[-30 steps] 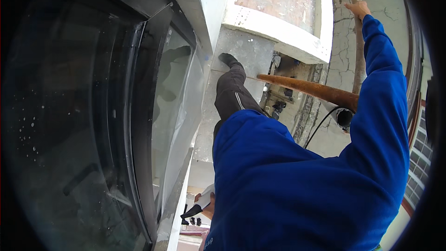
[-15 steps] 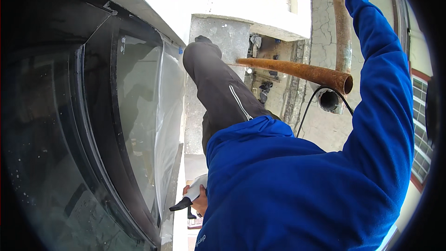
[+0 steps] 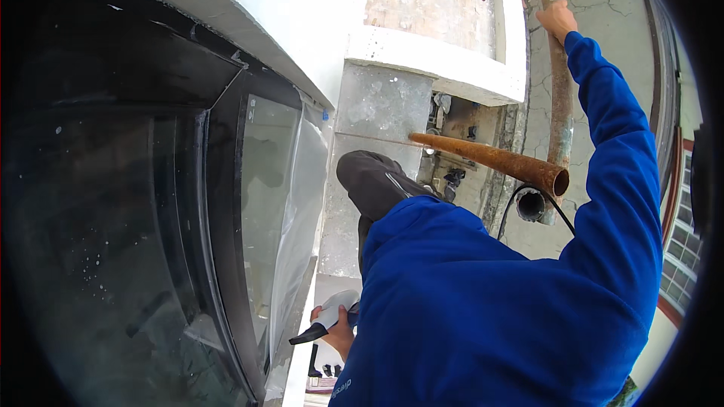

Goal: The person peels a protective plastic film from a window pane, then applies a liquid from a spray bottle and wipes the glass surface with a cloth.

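Note:
My right hand (image 3: 558, 21) is stretched out to the far right, its fingers wrapped round a long rust-stained metal pipe (image 3: 560, 105). Low on the left, my left hand (image 3: 341, 336) grips a white handheld tool (image 3: 336, 306) with a black tapered nozzle; my blue sleeve and body partly hide it, and its exact kind does not show. A second, browner rusty pipe (image 3: 490, 157) crosses from the ledge to the first pipe, its open end facing me. Just below that end is the open mouth of a grey pipe (image 3: 530, 204).
Along my left runs a black-framed window (image 3: 219, 181) with clear plastic sheeting (image 3: 296, 181). My bent leg (image 3: 377, 181) is over a narrow concrete ledge (image 3: 385, 105). A white wall block (image 3: 422, 56) stands ahead. A black cable (image 3: 504, 218) loops near the pipes. Debris (image 3: 454, 178) lies below.
My right hand has come nearer along the pipe, still gripping. My view has shifted, showing more of the white block ahead. My knee has drawn back, and the left hand still holds the tool.

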Demonstrator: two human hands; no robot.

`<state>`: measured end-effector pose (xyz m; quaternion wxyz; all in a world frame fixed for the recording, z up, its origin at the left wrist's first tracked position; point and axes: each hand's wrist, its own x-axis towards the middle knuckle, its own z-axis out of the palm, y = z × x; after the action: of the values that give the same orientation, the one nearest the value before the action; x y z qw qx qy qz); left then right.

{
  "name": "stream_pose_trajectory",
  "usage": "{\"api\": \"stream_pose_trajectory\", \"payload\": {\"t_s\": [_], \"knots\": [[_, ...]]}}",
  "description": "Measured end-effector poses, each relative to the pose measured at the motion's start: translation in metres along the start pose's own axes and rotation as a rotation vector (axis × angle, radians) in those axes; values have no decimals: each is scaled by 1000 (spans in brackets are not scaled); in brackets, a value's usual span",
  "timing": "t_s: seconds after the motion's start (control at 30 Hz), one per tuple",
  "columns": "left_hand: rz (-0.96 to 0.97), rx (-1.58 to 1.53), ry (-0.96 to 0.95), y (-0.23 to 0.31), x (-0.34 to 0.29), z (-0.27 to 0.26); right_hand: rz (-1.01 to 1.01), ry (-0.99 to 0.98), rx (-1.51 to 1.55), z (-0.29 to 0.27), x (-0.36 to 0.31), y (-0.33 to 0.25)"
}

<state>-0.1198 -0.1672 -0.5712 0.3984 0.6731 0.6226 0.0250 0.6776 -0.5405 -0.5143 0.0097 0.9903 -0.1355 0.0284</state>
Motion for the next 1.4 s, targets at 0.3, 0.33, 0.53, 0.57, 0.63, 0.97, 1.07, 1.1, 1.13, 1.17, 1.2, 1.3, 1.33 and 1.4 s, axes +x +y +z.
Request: {"api": "stream_pose_trajectory", "payload": {"t_s": [0.3, 0.33, 0.53, 0.57, 0.63, 0.97, 1.07, 1.1, 1.13, 1.17, 1.2, 1.3, 1.33, 1.4], "knots": [[-24, -4, 25, 11, -1, 5, -997, 75, 16, -33, -123, -68], [-28, 2, 25, 13, -3, 4, -1006, -373, 131, -34, -148, -91], [-56, 17, 3, 24, 1, 6, -890, -1820, -697, -39, -266, -127], [-55, 20, -1, 27, 2, 8, -848, -1906, -768, -40, -273, -120], [-52, 17, -3, 33, 5, 11, -863, -1946, -821, -50, -279, -114], [-11, -18, -3, 45, 30, 48, -808, -2030, -856, -64, -294, -105], [-29, -2, 13, 59, 48, 67, -927, -1847, -908, -85, -299, -122], [-18, -4, 9, 63, 54, 72, -921, -1823, -904, -83, -306, -116], [-2, -12, 0, 68, 61, 76, -889, -1869, -934, -72, -310, -107], [13, -19, -11, 72, 69, 78, -859, -1918, -964, -60, -309, -101], [25, -26, -13, 75, 74, 82, -862, -1902, -958, -47, -304, -101], [54, -47, -25, 75, 83, 83, -1155, -1877, -943, -45, -303, -107], [59, -52, -27, 74, 84, 83, -1133, -1873, -925, -49, -307, -108], [59, -62, -31, 69, 85, 80, -972, -1888, -911, -41, -319, -109]]}}
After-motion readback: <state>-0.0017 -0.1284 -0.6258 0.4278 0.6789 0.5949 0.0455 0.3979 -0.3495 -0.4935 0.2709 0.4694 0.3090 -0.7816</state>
